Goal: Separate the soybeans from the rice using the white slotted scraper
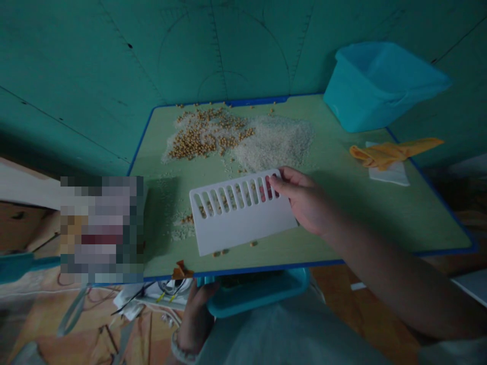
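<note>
My right hand [306, 195] is closed on the right end of a white slotted plastic panel [243, 228], held at a tilt over the table. Beans and rice grains show through its slots, with something red behind those by my fingers. Below the table's front edge, my left hand [198, 314] grips the left end of a blue plastic basin [262, 299], whose inside is mostly hidden by the tabletop. Farther back on the table lie a spread of yellowish beans [194, 139] and a heap of white rice [279, 139], partly mixed. A few beans lie near the front edge.
A blue bin [380, 96] stands at the back right of the light green table [380, 218]. Near it, an orange cloth [391, 152] rests partly over a white card [390, 175]. A blurred-out item [102, 228] is at the left edge. Cables [167, 312] clutter the floor.
</note>
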`<state>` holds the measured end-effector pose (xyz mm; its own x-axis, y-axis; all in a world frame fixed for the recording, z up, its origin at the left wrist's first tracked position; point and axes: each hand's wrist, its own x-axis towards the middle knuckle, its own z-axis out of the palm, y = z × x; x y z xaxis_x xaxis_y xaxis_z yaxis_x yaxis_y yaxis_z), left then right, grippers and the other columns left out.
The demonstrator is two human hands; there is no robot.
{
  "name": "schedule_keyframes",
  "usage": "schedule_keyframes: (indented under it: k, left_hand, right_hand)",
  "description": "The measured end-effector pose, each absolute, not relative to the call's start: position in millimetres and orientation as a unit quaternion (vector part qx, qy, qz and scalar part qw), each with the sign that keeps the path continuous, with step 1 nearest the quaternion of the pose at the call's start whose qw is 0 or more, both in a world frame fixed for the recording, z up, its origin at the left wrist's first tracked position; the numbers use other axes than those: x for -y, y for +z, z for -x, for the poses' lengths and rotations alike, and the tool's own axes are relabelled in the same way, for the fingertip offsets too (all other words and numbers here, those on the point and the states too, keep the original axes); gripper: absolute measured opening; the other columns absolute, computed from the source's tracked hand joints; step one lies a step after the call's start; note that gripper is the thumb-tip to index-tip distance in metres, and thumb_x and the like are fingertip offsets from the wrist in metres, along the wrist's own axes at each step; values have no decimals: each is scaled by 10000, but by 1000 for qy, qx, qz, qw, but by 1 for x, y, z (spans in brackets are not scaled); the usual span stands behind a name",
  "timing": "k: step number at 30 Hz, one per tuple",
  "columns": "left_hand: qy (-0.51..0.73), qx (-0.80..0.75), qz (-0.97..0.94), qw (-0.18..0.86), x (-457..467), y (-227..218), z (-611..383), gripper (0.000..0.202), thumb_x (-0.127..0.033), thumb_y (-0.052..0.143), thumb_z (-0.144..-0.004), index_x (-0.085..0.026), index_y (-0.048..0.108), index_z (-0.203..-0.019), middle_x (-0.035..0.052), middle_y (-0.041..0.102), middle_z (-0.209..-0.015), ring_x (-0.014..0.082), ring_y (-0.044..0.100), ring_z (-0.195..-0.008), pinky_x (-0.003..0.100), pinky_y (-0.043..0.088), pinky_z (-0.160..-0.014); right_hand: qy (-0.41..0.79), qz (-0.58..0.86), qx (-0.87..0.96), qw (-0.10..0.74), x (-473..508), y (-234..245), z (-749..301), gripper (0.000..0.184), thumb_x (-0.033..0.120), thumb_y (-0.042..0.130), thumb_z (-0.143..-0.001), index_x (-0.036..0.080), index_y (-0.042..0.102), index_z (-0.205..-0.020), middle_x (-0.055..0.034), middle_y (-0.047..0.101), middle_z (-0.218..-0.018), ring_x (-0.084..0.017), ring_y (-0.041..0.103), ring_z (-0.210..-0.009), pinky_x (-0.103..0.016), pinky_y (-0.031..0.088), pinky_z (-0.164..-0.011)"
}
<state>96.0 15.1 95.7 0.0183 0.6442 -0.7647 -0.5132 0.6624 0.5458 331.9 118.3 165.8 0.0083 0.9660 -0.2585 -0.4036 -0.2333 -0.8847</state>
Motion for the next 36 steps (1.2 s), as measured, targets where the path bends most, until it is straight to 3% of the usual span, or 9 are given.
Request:
schedule_keyframes:
  k: [6, 12, 23, 27, 32, 36]
  left_hand:
    - [411, -551, -45, 724, -15, 92, -92, 379, -175, 745, -582, -263, 709, -949, -7, 781, -832, 333, 669, -981, 416, 543, -830]
    - [413, -552, -58, 722, -15, 91, -88, 453, -210, 770, -570, -267, 687, -1012, -8, 770, -971, 325, 637, -1045, 394, 545, -827]
    - [405, -571, -49, 712, -16, 99, -94, 372, -227, 791, -512, -253, 724, -877, -3, 777, -872, 345, 660, -983, 407, 575, -751]
    - [417, -545, -31, 726, -15, 99, -97, 371, -198, 757, -566, -273, 717, -928, -7, 775, -867, 334, 661, -990, 405, 572, -761]
    - [418, -541, -33, 729, -14, 94, -96, 384, -181, 749, -580, -282, 715, -949, -16, 774, -858, 329, 650, -1022, 411, 559, -808]
    - [415, -533, -15, 737, -13, 92, -96, 370, -197, 783, -547, -295, 731, -899, -13, 777, -853, 337, 638, -1043, 415, 551, -830]
  right_hand:
    - [654, 454, 301, 525, -117, 163, -331, 118, 291, 635, -765, 195, 566, -756, 48, 569, -634, -104, 491, -582, -246, 368, -608]
    - [650, 448, 320, 524, -117, 164, -331, 114, 284, 625, -778, 193, 570, -737, 42, 570, -639, -113, 504, -643, -252, 359, -656]
    - [672, 452, 317, 493, -115, 163, -330, 165, 321, 636, -757, 187, 541, -733, 45, 558, -644, -99, 465, -577, -241, 341, -596]
    - [668, 455, 331, 487, -115, 165, -332, 183, 331, 623, -759, 187, 517, -718, 43, 539, -642, -100, 462, -578, -242, 339, -586]
    - [640, 481, 398, 448, -112, 169, -335, 208, 358, 591, -779, 196, 479, -712, 46, 503, -648, -101, 460, -566, -242, 332, -546]
    - [549, 529, 512, 396, -108, 170, -334, 184, 362, 573, -806, 207, 478, -774, 59, 477, -632, -92, 433, -541, -232, 317, -520]
